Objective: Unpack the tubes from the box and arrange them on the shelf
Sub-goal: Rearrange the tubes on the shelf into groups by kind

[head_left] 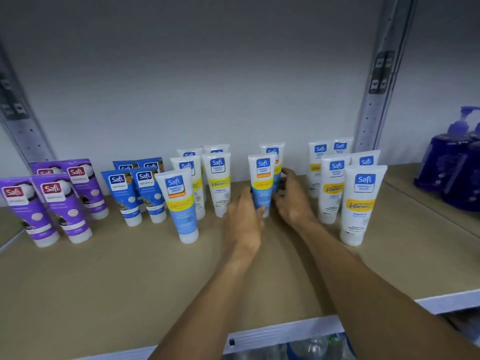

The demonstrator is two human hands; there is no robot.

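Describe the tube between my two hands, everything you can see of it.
The tube looks like soft plastic and stands cap-down, roughly upright, on the tan shelf, mid-row. It has a white top with a blue Safi logo and Perfect White beneath, then an orange strip, a yellow Vitamin C band and a pale blue lower body. Fingers mostly hide the cap end. The left hand grips its lower left side. The right hand curls round its right side and the like tube just behind. The small print is unreadable.
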